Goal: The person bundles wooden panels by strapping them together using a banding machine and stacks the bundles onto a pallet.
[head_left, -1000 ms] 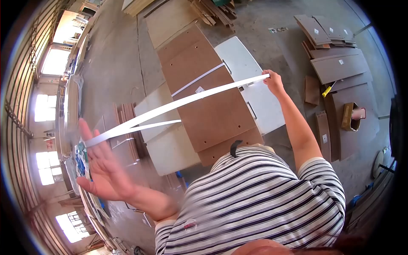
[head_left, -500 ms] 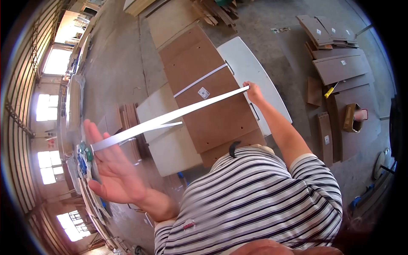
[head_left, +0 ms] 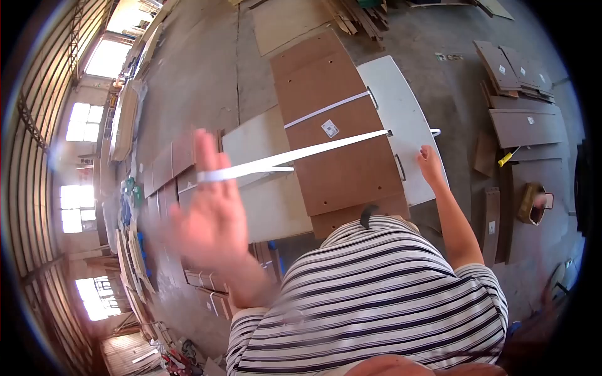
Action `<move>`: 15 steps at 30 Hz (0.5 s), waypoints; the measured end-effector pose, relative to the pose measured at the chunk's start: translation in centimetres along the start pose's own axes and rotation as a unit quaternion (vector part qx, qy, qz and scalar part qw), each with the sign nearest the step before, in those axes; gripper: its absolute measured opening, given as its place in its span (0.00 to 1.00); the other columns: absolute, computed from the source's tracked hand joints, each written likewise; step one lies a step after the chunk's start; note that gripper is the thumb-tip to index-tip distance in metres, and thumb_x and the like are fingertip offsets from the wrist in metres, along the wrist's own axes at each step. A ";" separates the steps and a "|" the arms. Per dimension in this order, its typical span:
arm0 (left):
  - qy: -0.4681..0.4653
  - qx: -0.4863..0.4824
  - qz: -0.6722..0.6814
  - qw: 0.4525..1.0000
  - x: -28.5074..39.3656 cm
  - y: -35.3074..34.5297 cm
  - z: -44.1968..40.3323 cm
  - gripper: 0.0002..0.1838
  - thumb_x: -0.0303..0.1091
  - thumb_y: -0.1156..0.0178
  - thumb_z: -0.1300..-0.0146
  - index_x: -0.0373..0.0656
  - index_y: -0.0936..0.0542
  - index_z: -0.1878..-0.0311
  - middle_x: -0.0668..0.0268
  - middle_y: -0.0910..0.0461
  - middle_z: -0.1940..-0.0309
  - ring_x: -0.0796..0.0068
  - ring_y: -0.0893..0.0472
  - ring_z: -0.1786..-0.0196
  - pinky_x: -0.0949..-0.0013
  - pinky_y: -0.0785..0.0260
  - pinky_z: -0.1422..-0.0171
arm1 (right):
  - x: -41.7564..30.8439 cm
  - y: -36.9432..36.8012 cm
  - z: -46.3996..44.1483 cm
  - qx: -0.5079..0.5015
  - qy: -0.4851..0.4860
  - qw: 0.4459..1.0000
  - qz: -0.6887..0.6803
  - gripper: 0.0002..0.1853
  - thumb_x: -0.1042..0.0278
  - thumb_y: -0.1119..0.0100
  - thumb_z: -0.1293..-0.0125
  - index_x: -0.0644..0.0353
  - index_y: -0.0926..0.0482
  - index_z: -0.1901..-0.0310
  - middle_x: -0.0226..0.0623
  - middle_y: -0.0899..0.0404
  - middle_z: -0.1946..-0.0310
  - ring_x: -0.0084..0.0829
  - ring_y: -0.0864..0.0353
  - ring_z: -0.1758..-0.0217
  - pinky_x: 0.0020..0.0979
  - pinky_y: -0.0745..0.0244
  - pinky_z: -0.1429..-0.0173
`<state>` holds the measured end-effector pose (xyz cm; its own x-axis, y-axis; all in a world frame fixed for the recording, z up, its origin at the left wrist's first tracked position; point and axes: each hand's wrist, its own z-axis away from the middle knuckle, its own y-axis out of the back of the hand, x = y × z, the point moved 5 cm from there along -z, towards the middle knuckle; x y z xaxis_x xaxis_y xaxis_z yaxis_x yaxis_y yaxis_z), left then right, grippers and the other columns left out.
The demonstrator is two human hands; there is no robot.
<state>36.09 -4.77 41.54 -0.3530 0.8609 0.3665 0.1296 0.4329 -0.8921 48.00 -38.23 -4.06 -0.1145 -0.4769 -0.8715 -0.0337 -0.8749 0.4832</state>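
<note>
A long white strap (head_left: 295,152) crosses the brown board stack (head_left: 351,178). Its left end lies across the fingers of my left hand (head_left: 216,216), which is stretched out, palm showing, fingers extended and blurred. At the strap's other end a small dark buckle (head_left: 389,133) sits near the boards' right edge. My right hand (head_left: 429,164) is closed, apart from the buckle, over the right side of the white table (head_left: 407,119); whatever it may hold is hidden. A second white strap (head_left: 326,110) runs flat round the stack, beside a square label (head_left: 330,128).
Brown panels (head_left: 527,128) lie on the right, with a yellow-handled screwdriver (head_left: 505,160) and an open box (head_left: 533,203) on them. More boards (head_left: 172,160) are stacked at the left. Timber offcuts (head_left: 357,22) lie on the floor at the back.
My right hand has left the strap's buckle end and moved right. My left hand has moved right, strap still across its fingers. The whole view has shifted slightly.
</note>
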 end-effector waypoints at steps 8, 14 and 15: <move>0.170 0.278 -0.047 0.944 -4.4 21.1 1.8 0.33 0.30 0.48 0.40 0.28 0.49 0.35 0.52 0.48 0.32 0.59 0.50 0.28 0.58 0.60 0.24 | -0.5 1.8 5.1 -0.028 0.000 0.999 0.039 0.12 0.68 0.45 0.40 0.65 0.28 0.57 0.44 0.23 0.63 0.38 0.22 0.59 0.33 0.28 0.53; 0.300 0.461 -0.372 0.747 -3.0 39.1 11.1 0.32 0.38 0.45 0.40 0.38 0.42 0.35 0.55 0.52 0.30 0.59 0.53 0.27 0.58 0.60 0.26 | -0.8 1.4 8.5 -0.085 -0.011 0.995 0.046 0.11 0.67 0.45 0.41 0.65 0.28 0.61 0.46 0.23 0.66 0.43 0.23 0.61 0.37 0.29 0.56; 0.333 0.466 -0.416 0.706 -2.8 40.5 13.0 0.30 0.39 0.45 0.40 0.39 0.38 0.36 0.56 0.52 0.30 0.59 0.54 0.27 0.59 0.61 0.26 | -1.4 1.3 9.2 -0.117 -0.031 0.991 0.064 0.10 0.66 0.46 0.41 0.65 0.28 0.63 0.49 0.23 0.67 0.47 0.24 0.61 0.41 0.30 0.56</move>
<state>30.23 6.88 0.98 0.6073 0.4819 0.6317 -0.6417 0.7662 0.0324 38.99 -37.94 -1.41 -0.1638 -0.5862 -0.7934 0.2158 -0.8061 0.5510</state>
